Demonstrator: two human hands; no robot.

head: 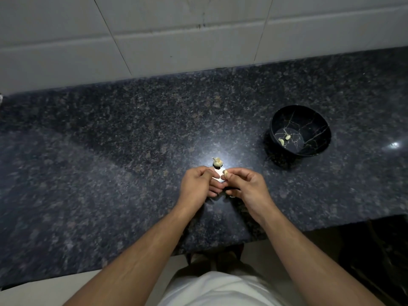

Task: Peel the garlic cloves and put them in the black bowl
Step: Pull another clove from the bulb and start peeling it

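Note:
My right hand [245, 184] pinches a pale garlic clove [225, 172] between thumb and fingertips, just above the counter. Close beside it, my left hand [198, 185] has its fingers curled toward the clove, and the fingertips of both hands meet; whether the left hand holds skin I cannot tell. The rest of the garlic head [217, 161] sits on the counter just beyond my hands. The black bowl [318, 120] with gold crack lines stands to the right and holds two peeled cloves [284, 139].
The dark speckled granite counter [110, 151] runs left to right, with a white tiled wall [154, 36] behind it. A bright light reflection lies under my hands. The counter's front edge steps back at the right [331, 226].

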